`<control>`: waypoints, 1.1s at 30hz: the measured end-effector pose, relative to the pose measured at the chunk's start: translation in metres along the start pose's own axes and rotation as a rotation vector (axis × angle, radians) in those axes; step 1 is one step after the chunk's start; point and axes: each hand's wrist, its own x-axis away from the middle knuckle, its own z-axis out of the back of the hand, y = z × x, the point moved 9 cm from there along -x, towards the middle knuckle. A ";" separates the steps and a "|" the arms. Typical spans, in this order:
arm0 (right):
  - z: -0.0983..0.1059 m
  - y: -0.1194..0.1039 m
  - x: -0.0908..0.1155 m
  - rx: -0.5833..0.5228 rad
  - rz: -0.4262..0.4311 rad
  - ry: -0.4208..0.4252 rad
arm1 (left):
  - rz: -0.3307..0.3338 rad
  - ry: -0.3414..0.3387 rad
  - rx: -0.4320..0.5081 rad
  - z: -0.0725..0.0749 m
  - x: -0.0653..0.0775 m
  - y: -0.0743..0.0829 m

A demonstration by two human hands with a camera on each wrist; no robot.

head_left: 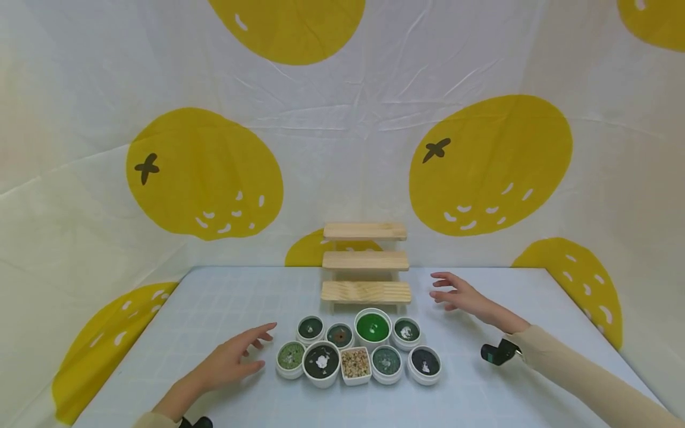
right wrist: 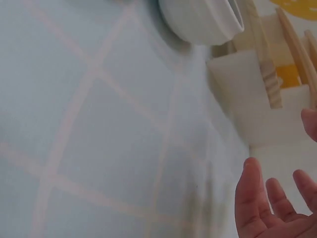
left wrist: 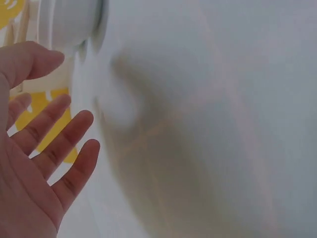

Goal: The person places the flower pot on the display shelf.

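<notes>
My left hand (head_left: pixel 231 358) hovers over the table left of a cluster of white pots, fingers spread and nothing in them. Nearest to it are a pot with a light green top (head_left: pixel 291 355) and a larger pot with a dark top and white patch (head_left: pixel 321 360). On the other side, my right hand (head_left: pixel 459 295) is held empty to the right of a three-step wooden stand (head_left: pixel 366 292), fingers apart. In the right wrist view, a white pot (right wrist: pixel 200 22) and the stand's side (right wrist: pixel 242 82) show beyond the fingers (right wrist: pixel 250 193).
Several more pots fill the cluster in front of the stand, among them a bright green one (head_left: pixel 373 327) and a square one with beige granules (head_left: pixel 355 364). The table (head_left: pixel 225 297) has a pale checked cloth. Behind hangs a white curtain (head_left: pixel 342 166) with yellow fruit prints.
</notes>
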 end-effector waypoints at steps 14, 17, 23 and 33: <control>-0.025 -0.005 -0.014 -0.195 -0.071 -0.094 | -0.066 0.001 0.163 -0.011 -0.008 0.009; -0.029 -0.007 -0.015 -0.218 -0.084 -0.108 | -0.059 0.015 0.228 -0.014 -0.009 0.007; -0.036 -0.005 -0.019 -0.263 -0.128 -0.131 | 0.012 0.018 0.333 -0.022 -0.011 -0.001; -0.044 -0.006 -0.026 -0.325 -0.154 -0.125 | 0.057 0.006 0.493 -0.031 -0.012 0.000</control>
